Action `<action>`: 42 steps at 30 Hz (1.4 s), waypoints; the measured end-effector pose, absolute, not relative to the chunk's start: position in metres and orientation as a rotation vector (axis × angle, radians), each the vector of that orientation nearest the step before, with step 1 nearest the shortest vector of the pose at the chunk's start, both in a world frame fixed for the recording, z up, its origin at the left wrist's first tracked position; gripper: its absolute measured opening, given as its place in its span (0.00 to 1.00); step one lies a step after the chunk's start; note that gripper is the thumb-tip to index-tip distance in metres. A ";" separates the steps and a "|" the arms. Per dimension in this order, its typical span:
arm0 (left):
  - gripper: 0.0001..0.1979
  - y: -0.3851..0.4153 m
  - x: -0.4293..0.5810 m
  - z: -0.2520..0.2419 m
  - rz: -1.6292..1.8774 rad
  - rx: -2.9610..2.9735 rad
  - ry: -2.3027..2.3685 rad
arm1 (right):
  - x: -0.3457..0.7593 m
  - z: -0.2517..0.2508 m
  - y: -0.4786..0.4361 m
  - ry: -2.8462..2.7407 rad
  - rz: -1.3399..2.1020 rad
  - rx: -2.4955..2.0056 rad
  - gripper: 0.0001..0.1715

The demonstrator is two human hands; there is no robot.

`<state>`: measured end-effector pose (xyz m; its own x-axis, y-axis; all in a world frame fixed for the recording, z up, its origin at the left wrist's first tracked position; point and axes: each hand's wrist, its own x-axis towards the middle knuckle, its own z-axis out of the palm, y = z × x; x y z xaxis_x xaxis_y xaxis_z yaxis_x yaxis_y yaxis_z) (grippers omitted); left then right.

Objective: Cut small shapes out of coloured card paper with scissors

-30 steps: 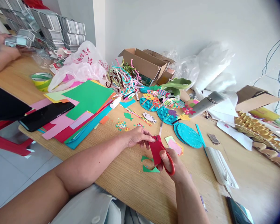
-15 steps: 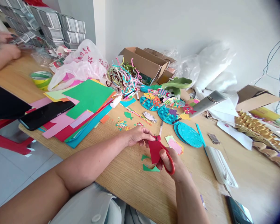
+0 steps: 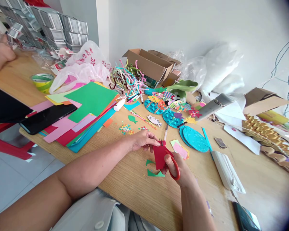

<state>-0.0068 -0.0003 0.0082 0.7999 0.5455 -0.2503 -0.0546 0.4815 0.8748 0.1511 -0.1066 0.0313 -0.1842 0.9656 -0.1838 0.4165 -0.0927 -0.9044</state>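
My left hand (image 3: 144,141) pinches the upper left edge of a piece of red paper (image 3: 159,157). Red-handled scissors (image 3: 176,170) are in my right hand (image 3: 179,168), with its thumb by the loop. The blade tips show at the paper's top edge, close to my left fingertips; the rest of the blades is hidden behind the sheet. Green paper scraps (image 3: 155,173) lie on the table just below. Beyond my hands are a green paper fish (image 3: 132,119), a black-and-white fish drawing (image 3: 154,120) and small colourful paper bits (image 3: 126,129).
Stacked coloured paper (image 3: 93,99) and a black phone (image 3: 49,118) lie on the left. Blue painted discs (image 3: 196,138), a silver flask (image 3: 214,107) and a white power strip (image 3: 227,171) are on the right. Another person's hand (image 3: 3,53) is at the far left.
My hands, the scissors and the red paper have barely moved. At the far left, the other person's hand has shifted and a small grey-white item is now raised near it.
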 end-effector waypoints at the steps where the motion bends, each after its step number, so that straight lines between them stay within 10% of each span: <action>1: 0.13 0.000 -0.007 0.008 0.387 1.015 0.548 | 0.151 0.031 -0.107 -1.621 1.259 -1.518 0.39; 42: 0.14 0.000 -0.005 0.006 0.404 0.992 0.611 | 0.147 0.037 -0.107 -1.548 1.321 -1.545 0.39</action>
<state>-0.0052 -0.0004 0.0060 0.7640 0.5756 -0.2916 -0.0423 0.4957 0.8675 0.1467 -0.1069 0.0372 -0.1629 0.9576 -0.2375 0.3853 -0.1599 -0.9088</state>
